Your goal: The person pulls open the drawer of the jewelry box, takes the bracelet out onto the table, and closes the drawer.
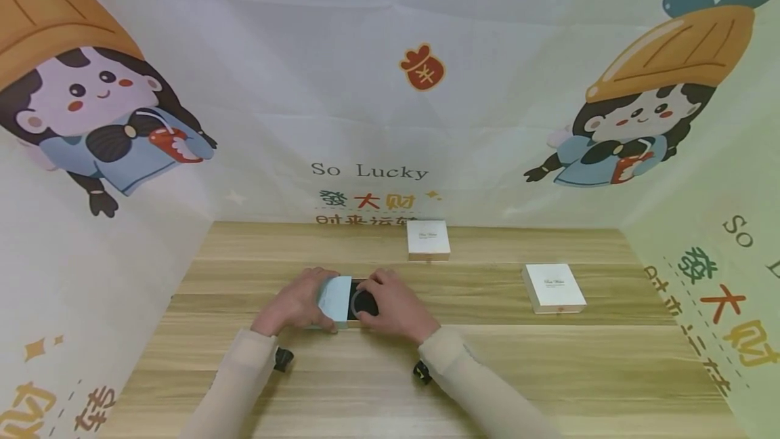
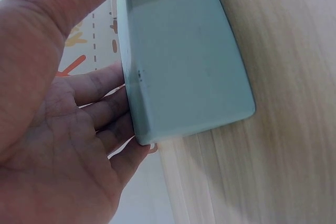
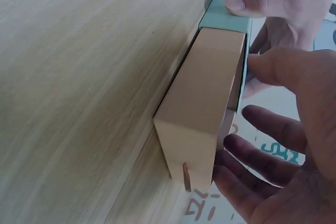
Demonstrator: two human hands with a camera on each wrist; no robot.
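A small drawer-style gift box sits on the wooden table, its pale mint sleeve [image 1: 334, 298] on the left and its tan drawer [image 3: 202, 87] partly pulled out on the right. My left hand [image 1: 300, 300] grips the sleeve, thumb on the near side and fingers on the far side. Inside the drawer is a dark lining with a grey round bangle [image 1: 354, 307], partly covered by my right hand [image 1: 395, 307]. The thumb and fingers of that hand curl over the drawer and pinch the bangle at its rim. From the right wrist view the bangle is hidden behind the drawer wall.
Two white boxes with dark lettering stand on the table, one white box [image 1: 428, 237] at the back edge and another white box [image 1: 553, 285] farther right. A printed cloth [image 1: 487, 154] surrounds the table's back and sides. Black wrist mounts [image 1: 284, 359] show below the sleeves.
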